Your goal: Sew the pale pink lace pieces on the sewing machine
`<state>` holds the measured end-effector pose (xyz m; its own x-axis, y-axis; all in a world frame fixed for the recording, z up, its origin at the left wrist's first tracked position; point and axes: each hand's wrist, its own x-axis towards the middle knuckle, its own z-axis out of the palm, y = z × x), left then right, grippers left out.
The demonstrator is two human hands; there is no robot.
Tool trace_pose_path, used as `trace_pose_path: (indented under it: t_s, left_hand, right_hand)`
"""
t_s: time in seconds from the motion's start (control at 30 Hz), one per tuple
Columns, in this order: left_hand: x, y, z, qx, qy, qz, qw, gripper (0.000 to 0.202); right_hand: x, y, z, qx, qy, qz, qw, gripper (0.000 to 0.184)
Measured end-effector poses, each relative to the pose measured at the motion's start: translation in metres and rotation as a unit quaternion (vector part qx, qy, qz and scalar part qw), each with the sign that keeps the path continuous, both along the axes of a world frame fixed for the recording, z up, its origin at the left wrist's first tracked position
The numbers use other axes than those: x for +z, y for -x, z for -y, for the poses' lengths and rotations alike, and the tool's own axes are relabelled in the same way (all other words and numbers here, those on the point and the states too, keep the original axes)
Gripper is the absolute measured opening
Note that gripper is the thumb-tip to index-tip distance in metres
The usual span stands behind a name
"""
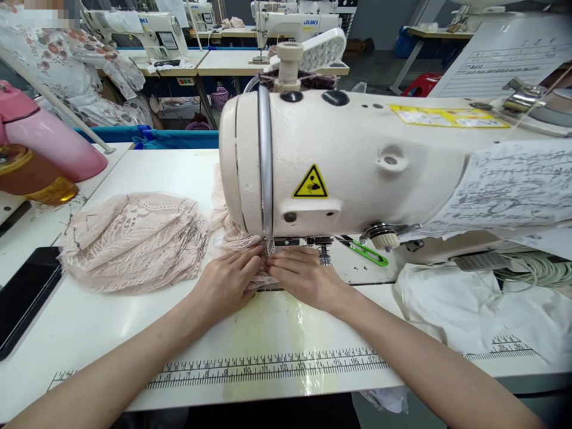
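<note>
Under the head of a cream sewing machine (pixel 357 155), both of my hands meet at the needle area. My left hand (pixel 227 277) has its fingers closed on pale pink lace fabric (pixel 241 238). From the other side, my right hand (pixel 306 274) presses the same lace with fingers together, close to the presser foot. The machine head partly hides the needle and the fingertips. More of the pink lace, with dark loose threads, lies bunched (pixel 134 244) to the left of my left hand.
Green thread snips (pixel 366 253) lie on the machine bed right of my hands. White cloth (pixel 447 304) and a coil of pale green cord (pixel 536 269) are at the right. A black phone (pixel 29 298) and a pink bottle (pixel 53 134) are at the left. A person in a floral top (pixel 71 59) sits beyond.
</note>
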<state>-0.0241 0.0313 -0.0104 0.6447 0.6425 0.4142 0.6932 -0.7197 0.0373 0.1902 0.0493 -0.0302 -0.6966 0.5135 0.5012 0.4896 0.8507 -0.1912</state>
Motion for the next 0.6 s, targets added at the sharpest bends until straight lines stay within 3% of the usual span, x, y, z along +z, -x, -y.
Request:
trace_pose_path:
  t_s: [0.23, 0.37, 0.6]
  left_hand:
    - [-0.0023, -0.0010, 0.0007, 0.002, 0.000, -0.013, 1.000, 0.027]
    - [-0.0025, -0.0021, 0.0008, 0.003, -0.008, -0.013, 1.000, 0.041]
    - [-0.0019, -0.0054, 0.0015, 0.000, -0.023, -0.016, 1.000, 0.044]
  right_hand:
    - [0.0055, -0.0032, -0.0048, 0.008, -0.003, 0.010, 1.000, 0.016]
    - [0.0050, -0.0050, -0.0075, 0.012, -0.013, -0.006, 1.000, 0.017]
    - [0.0040, -0.0091, -0.0082, -0.016, -0.006, -0.010, 1.000, 0.018]
